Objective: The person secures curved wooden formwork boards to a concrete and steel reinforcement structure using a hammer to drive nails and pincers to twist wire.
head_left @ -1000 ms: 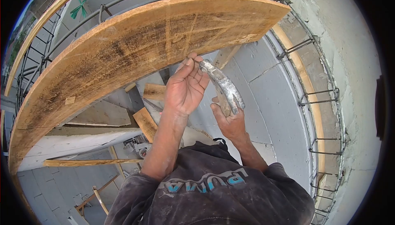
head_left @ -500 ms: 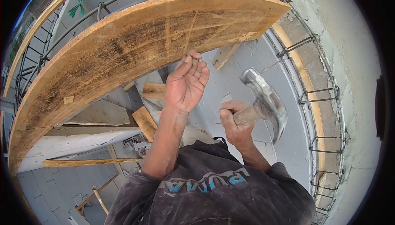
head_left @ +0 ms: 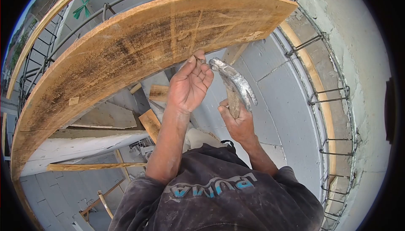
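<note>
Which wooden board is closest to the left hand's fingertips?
The large, curved, dark-stained brown board: its lower edge is right by the left hand. The small, straight-edged brown pieces sit farther away.

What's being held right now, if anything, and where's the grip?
Hammer, by its handle, in the right hand. Left hand has its fingertips together by the curved board; too small to tell what, if anything, they pinch.

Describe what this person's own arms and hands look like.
The left hand and right hand are bare, with no gloves, rings or watch visible. Both forearms are uncovered. Dusty, dark sleeves end near the elbows, part of a shirt with pale and blue lettering.
</note>
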`<control>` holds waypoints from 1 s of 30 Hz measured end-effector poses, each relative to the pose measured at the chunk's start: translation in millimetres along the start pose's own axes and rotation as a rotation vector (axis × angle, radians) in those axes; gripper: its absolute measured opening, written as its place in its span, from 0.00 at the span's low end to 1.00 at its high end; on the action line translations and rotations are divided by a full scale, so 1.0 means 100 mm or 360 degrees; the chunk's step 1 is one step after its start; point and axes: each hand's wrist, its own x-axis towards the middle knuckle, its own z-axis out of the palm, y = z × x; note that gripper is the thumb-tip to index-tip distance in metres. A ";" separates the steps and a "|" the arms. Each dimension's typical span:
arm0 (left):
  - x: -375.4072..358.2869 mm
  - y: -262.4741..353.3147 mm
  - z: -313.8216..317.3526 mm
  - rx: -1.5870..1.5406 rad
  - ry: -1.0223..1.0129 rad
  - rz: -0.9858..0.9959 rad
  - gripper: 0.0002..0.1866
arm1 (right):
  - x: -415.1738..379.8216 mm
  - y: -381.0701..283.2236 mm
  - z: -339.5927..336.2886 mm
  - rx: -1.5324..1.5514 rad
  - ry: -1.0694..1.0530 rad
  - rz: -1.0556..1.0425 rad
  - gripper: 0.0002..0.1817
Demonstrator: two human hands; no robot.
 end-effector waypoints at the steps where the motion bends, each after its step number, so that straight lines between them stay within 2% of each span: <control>1: 0.00 0.00 0.00 0.0018 0.0010 -0.0004 0.15 | 0.00 0.02 -0.02 -0.0119 0.0036 -0.0223 0.06; 2: 0.00 0.01 0.00 0.0008 0.0003 -0.0014 0.15 | -0.01 0.06 -0.03 -0.0237 0.0073 -0.0445 0.06; 4: -0.01 0.02 0.02 -0.0015 -0.0008 -0.0034 0.15 | -0.03 0.07 -0.04 -0.0226 0.0192 -0.0672 0.06; 7: 0.00 0.03 -0.01 -0.0007 -0.0009 -0.0043 0.15 | -0.07 0.12 0.05 0.0028 0.0424 -0.0750 0.06; 10: -0.01 0.02 0.07 0.0076 0.0124 0.0014 0.15 | 0.09 0.14 0.04 -0.0346 -0.0082 -0.0082 0.06; 11: -0.03 0.02 0.06 0.0064 0.0109 -0.0017 0.15 | 0.06 0.07 0.01 -0.0275 -0.0072 -0.0003 0.07; 13: -0.01 0.04 0.02 0.0030 0.0061 -0.0049 0.15 | 0.04 -0.08 -0.09 -0.0300 0.0027 -0.0433 0.07; 15: 0.01 0.03 0.00 -0.0018 -0.0013 -0.0051 0.15 | -0.04 -0.09 -0.11 -0.0017 0.0135 -0.0641 0.06; 17: 0.01 0.04 -0.01 -0.0039 -0.0039 -0.0054 0.15 | -0.12 -0.04 -0.06 0.0589 0.0279 -0.0637 0.06; 20: 0.02 0.03 0.00 0.0004 0.0004 -0.0051 0.15 | 0.08 -0.02 -0.02 -0.0264 -0.0120 0.0101 0.05; 23: 0.05 0.06 0.01 0.0103 0.0044 -0.0020 0.14 | 0.01 0.00 -0.02 -0.0032 -0.0124 0.0007 0.09; 25: 0.00 0.04 0.00 0.0060 0.0045 -0.0047 0.15 | -0.08 0.00 -0.03 0.0032 -0.0049 0.0016 0.07; 28: -0.10 0.14 -0.03 0.0657 0.0347 0.0113 0.18 | -0.07 -0.06 -0.15 0.0038 0.0040 -0.0044 0.05; 29: -0.15 0.19 -0.03 0.0898 0.0430 0.0269 0.20 | -0.08 -0.07 -0.18 0.0031 0.0061 -0.0062 0.04; 30: -0.20 0.25 -0.04 0.1138 0.0517 0.0421 0.21 | -0.10 -0.06 -0.16 0.0276 0.0188 -0.0259 0.04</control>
